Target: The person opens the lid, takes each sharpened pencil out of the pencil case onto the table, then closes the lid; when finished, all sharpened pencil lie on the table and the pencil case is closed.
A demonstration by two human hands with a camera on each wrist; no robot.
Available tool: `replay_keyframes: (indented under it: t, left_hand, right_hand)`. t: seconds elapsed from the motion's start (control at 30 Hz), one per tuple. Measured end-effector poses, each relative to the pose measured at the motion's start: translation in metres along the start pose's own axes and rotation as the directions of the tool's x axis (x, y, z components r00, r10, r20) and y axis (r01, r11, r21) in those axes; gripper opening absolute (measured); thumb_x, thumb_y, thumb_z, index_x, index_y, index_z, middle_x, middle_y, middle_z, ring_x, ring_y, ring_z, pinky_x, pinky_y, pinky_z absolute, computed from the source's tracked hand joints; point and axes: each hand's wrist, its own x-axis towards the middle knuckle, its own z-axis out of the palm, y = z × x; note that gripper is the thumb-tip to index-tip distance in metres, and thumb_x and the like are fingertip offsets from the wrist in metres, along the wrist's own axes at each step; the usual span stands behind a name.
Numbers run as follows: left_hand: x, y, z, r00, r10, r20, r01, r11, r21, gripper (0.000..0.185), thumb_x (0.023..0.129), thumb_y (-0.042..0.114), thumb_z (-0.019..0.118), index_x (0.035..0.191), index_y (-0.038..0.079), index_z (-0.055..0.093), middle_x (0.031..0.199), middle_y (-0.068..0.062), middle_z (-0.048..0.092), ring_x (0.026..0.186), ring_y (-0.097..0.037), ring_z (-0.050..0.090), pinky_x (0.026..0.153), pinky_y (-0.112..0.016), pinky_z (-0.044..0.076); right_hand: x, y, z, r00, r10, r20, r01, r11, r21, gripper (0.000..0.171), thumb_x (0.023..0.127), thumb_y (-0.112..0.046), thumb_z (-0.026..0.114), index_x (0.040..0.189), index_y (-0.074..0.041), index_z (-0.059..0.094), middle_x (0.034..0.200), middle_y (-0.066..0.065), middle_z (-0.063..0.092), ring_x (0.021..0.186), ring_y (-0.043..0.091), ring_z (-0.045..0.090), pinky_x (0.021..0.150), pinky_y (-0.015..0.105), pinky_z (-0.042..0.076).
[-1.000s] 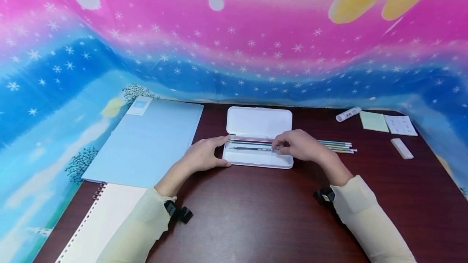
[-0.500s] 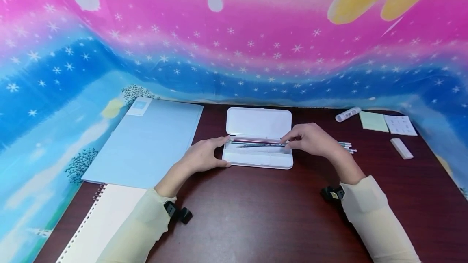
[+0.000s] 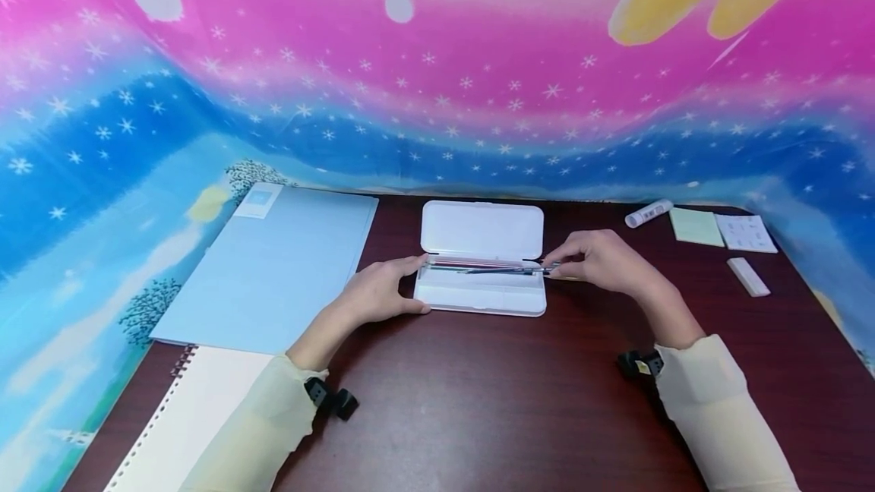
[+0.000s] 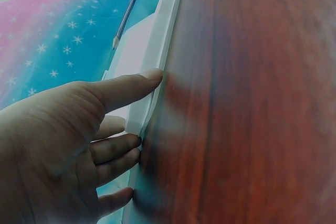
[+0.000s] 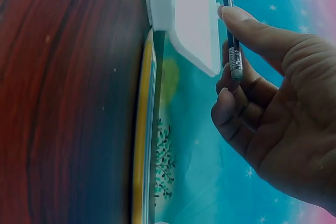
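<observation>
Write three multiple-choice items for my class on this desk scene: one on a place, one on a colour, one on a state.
1. Where does the glue stick lie?
A. far right of the table
B. inside the case
C. on the folder

2. What colour is the pencil case?
A. black
B. white
C. red

3. How is the case's lid?
A. shut
C. taken off and laid on the notebook
B. open

Answers:
1 A: the glue stick lies at the table's far right, beside the sticky notes.
2 B: the case is white all over.
3 B: the lid is folded back, and the right hand pinches a pencil over the tray while the left hand holds the case's left end.
</observation>
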Motion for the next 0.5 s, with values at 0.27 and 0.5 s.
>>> replay_keyframes:
  t: [0.27, 0.5]
  left_hand:
    - [0.001, -0.001, 0.000, 1.000, 0.008, -0.004, -0.008, 1.000, 0.001, 0.089, 0.081, 0.051, 0.082, 0.156, 0.025, 0.042, 0.156, -0.001, 0.050, 0.141, -0.027, 0.051, 0.110, -0.050, 0.045]
    - [0.000, -0.001, -0.001, 1.000, 0.003, -0.001, -0.003, 1.000, -0.004, 0.089, 0.081, 0.051, 0.082, 0.156, 0.025, 0.042, 0.156, -0.001, 0.050, 0.141, -0.027, 0.051, 0.111, -0.050, 0.045]
  right_hand:
    - [-0.007, 0.009, -0.008, 0.999, 0.023, -0.035, -0.023, 1.000, -0.016, 0.021, 0.092, -0.013, 0.075, 0.107, -0.025, 0.082, 0.095, -0.003, 0.072, 0.084, 0.015, 0.059, 0.073, 0.033, 0.049]
    - [-0.019, 0.022, -0.012, 0.997, 0.064, -0.043, -0.065, 0.998, -0.022, 0.022, 0.092, -0.011, 0.074, 0.107, -0.023, 0.082, 0.097, -0.002, 0.072, 0.086, 0.017, 0.059, 0.073, 0.032, 0.050]
